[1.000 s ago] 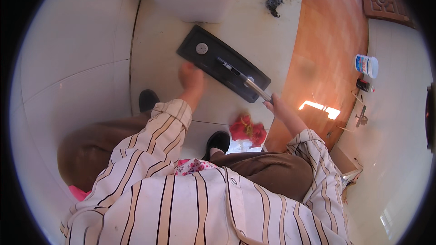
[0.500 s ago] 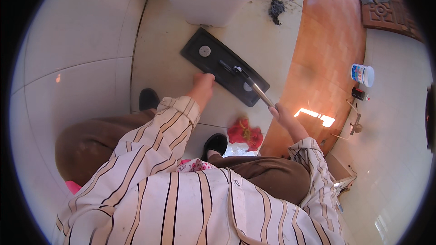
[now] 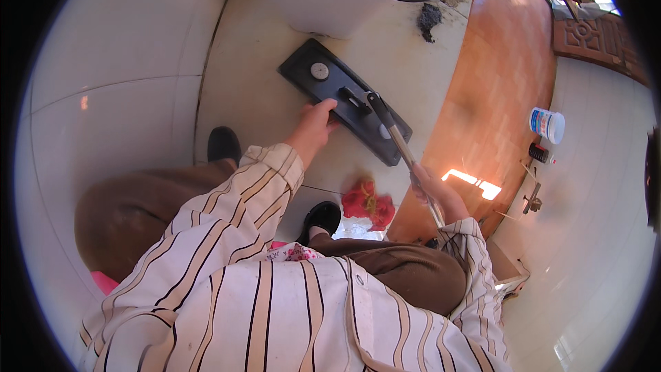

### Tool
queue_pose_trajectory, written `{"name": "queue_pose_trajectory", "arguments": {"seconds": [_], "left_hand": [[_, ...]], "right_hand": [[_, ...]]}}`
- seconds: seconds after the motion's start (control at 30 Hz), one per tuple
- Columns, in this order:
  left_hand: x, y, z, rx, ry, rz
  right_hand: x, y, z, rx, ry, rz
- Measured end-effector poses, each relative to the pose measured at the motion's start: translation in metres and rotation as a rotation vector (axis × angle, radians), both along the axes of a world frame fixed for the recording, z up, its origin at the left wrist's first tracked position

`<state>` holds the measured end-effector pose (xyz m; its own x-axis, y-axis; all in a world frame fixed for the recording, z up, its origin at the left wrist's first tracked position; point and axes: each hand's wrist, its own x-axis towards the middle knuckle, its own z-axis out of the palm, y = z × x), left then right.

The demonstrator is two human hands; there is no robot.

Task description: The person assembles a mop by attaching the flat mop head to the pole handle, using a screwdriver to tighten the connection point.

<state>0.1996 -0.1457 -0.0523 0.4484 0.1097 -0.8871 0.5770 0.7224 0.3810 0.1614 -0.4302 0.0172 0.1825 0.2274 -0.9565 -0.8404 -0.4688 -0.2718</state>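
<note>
A black rectangular flat mop head (image 3: 337, 86) with pale round discs lies slantwise over the floor. My left hand (image 3: 318, 125) grips its near long edge, thumb on top and fingers partly hidden beneath. A short black connector (image 3: 354, 100) stands up from the middle of the plate. Beside it is the black tip of a silver mop pole (image 3: 405, 149), which looks apart from the connector. My right hand (image 3: 436, 191) is wrapped round the pole lower down, and the pole runs back along my right forearm.
A white bin-like container (image 3: 317, 7) with a dark rim stands ahead. Grey fluff (image 3: 429, 22) lies to its right. A red bundle (image 3: 368, 204) sits by my right shoe (image 3: 321, 222). A white bucket (image 3: 547, 125) and a dark bottle (image 3: 539, 153) are along the right wall.
The pole's tip has come off the connector and shifted right. My left hand has moved slightly up and right, with its thumb now over the mop head's edge.
</note>
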Motion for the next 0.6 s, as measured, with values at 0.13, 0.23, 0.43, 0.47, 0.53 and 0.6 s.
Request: {"name": "queue_pose_trajectory", "arguments": {"seconds": [0.13,0.23,0.43,0.47,0.53,0.6], "left_hand": [[0.022,0.005,0.025,0.139,-0.203,-0.28],[0.035,0.007,0.034,0.27,-0.306,-0.252],[0.037,0.02,0.04,0.3,-0.203,-0.33],[0.037,0.022,0.039,0.299,-0.195,-0.352],[0.036,0.025,0.038,0.295,-0.18,-0.367],[0.035,0.027,0.037,0.284,-0.181,-0.335]], "right_hand": [[0.003,0.0,0.01,0.117,0.147,-0.142],[0.005,-0.004,0.014,0.174,0.218,-0.134],[0.007,0.003,0.019,0.143,0.238,0.003],[0.007,0.004,0.019,0.142,0.243,0.009],[0.007,0.009,0.021,0.14,0.329,-0.057],[0.007,0.015,0.02,0.134,0.297,-0.043]]}}
